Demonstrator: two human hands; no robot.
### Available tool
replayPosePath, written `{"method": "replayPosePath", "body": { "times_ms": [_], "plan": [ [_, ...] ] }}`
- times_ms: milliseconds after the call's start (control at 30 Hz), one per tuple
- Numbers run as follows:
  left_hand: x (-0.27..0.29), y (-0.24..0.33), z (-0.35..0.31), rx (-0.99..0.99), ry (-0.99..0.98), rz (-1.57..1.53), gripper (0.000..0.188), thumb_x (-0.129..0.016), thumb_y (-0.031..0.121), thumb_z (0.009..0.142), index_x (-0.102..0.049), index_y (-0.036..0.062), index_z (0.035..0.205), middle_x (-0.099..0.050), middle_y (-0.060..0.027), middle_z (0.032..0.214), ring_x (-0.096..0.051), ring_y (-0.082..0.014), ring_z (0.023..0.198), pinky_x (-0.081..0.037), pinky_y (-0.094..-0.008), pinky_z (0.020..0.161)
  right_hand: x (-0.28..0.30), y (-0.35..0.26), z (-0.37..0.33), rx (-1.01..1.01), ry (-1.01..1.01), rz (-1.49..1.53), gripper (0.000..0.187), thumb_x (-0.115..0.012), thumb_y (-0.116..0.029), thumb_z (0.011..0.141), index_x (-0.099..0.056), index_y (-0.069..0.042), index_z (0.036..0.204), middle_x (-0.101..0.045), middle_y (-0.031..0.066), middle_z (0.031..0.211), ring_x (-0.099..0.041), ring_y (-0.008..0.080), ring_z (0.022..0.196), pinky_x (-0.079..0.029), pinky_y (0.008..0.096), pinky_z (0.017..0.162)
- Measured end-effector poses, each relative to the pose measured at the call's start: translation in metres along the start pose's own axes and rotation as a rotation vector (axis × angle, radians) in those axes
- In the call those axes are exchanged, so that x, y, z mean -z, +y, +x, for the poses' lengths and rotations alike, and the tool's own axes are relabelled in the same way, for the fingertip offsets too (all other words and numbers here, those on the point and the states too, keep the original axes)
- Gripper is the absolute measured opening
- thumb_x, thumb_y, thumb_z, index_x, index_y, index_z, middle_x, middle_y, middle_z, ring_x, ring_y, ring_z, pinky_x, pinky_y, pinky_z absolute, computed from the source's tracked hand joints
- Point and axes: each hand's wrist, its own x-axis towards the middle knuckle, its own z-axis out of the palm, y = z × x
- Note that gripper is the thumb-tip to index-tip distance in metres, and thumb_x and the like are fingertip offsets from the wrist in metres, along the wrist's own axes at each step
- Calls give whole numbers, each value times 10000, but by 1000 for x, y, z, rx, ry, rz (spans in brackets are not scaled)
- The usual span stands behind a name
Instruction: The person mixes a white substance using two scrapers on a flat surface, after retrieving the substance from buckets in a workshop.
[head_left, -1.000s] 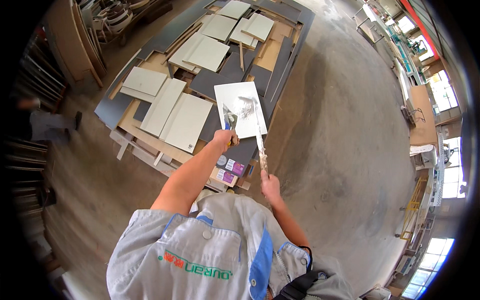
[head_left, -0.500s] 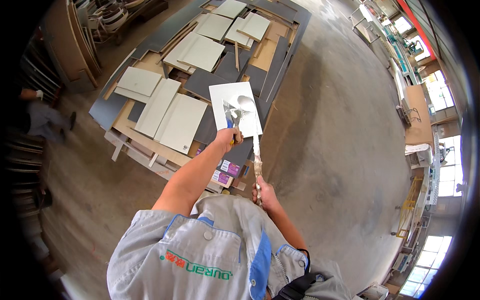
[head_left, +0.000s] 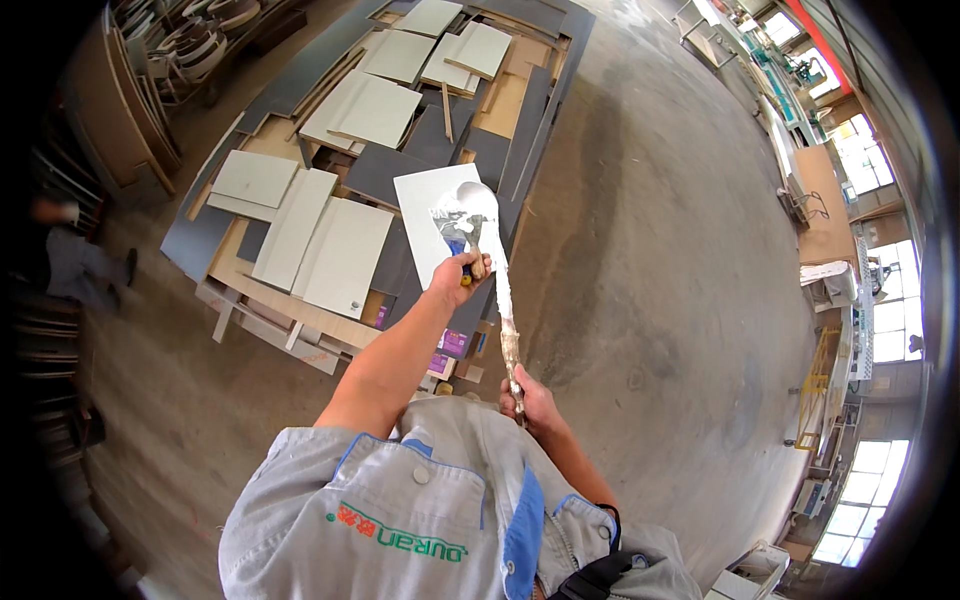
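My left hand point(head_left: 458, 279) is closed around the handles of what look like two putty knives point(head_left: 464, 232), one blue and yellow, the other brownish. White paste smears their blades, which overlap the side of a ladle point(head_left: 508, 325). The long handle of that ladle lies in my closed right hand point(head_left: 533, 400), close to my body. Thick white paste coats its bowl and upper shaft. Behind the tools, a white panel point(head_left: 415, 196) lies tilted at the near right part of the stack. Whether the blades touch the ladle I cannot tell.
A low stack of grey and wooden boards point(head_left: 375, 170) spreads ahead, with several white panels point(head_left: 345, 255) on top. Concrete floor point(head_left: 640, 300) runs along the right, toward benches at the wall. At far left a person point(head_left: 85, 265) stands near racks of curved parts.
My view has shifted, so the stack sits further left. The putty knives and ladle bowl have moved slightly left together. Both hands keep their hold.
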Motion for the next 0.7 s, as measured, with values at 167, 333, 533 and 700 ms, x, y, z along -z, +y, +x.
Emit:
{"method": "replayPosePath", "body": {
  "times_ms": [167, 333, 533, 700],
  "plan": [
    [-16, -15, -7, -17, -27, -78, 281, -463, 105, 1024, -514, -101, 1209, -631, -188, 1090, -659, -279, 966, -601, -372, 867, 7, -3, -4, -21, -58, 89, 511, -426, -547, 1028, -567, -72, 903, -501, 21, 595, -455, 145, 484, -391, 277, 473],
    [-4, -30, -5, -20, -41, -68, 295, -457, 118, 1032, -507, -96, 1228, -622, -188, 1117, -653, -280, 1003, -595, -366, 876, 1, -7, -6, -12, -105, 171, 516, -403, -542, 1037, -564, -70, 904, -477, 20, 585, -433, 144, 477, -375, 280, 464],
    [-12, -37, -6, -54, 25, -73, 298, -447, 115, 1030, -529, -109, 1207, -633, -179, 1090, -662, -271, 963, -588, -367, 866, 4, -11, -15, -29, -209, 267, 529, -391, -547, 1038, -569, -66, 909, -467, 19, 588, -424, 148, 467, -366, 280, 452],
    [-7, -35, -4, -47, -4, -58, 292, -441, 131, 1035, -535, -87, 1205, -637, -172, 1098, -661, -263, 960, -589, -354, 843, 9, -11, -18, -53, -257, 278, 529, -388, -555, 1035, -573, -76, 906, -472, 20, 592, -429, 149, 458, -360, 275, 433]
  ]
}}
